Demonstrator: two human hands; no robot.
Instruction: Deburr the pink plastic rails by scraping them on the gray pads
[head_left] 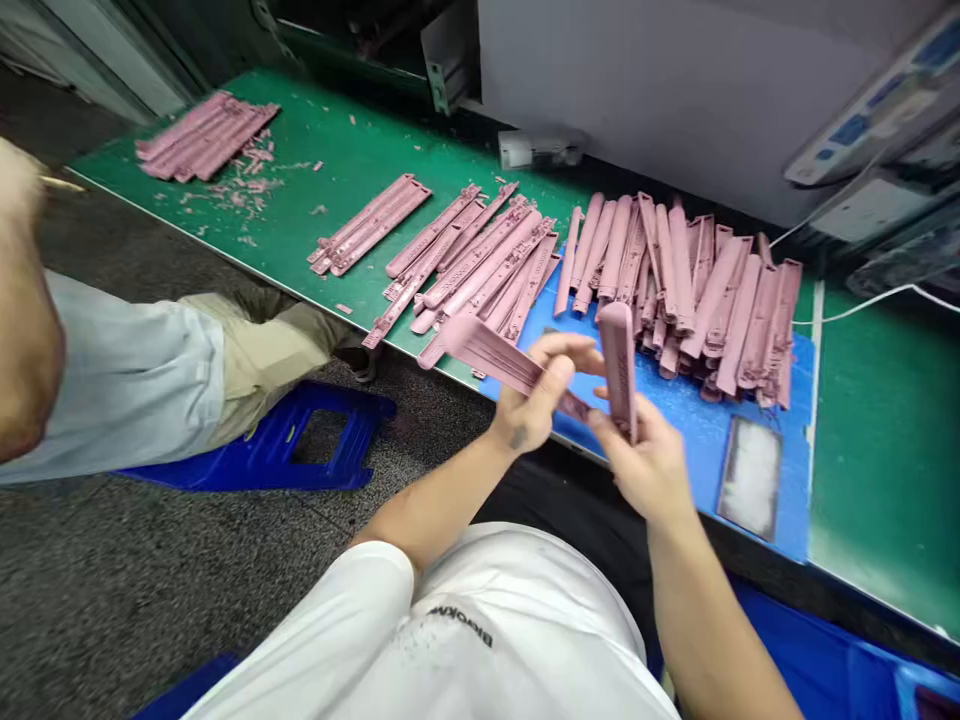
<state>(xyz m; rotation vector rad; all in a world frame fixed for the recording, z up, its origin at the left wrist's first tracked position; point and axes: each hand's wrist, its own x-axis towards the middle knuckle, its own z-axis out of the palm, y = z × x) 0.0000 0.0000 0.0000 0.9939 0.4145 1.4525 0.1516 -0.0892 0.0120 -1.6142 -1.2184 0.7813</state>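
Observation:
My left hand [534,398] is closed round a long pink plastic strip [491,355], whose rounded end points up and left over the bench edge. In my right hand [651,455] stands a second pink plastic strip [619,365], nearly upright, its ribbed inner side showing. The lower ends of the two strips come close together between my hands; whether they touch I cannot tell. Beyond my right hand, a large heap of like pink strips [690,290] lies on a blue mat [682,455]. A looser pile of strips [480,260] spreads left of the mat.
A small stack [371,222] and a farther stack of pink strips [206,135] lie on the green bench [300,130], with pink scraps [251,190] around. A framed pale plate [751,478] rests on the mat. At left is a co-worker [135,370] by a blue stool [300,440].

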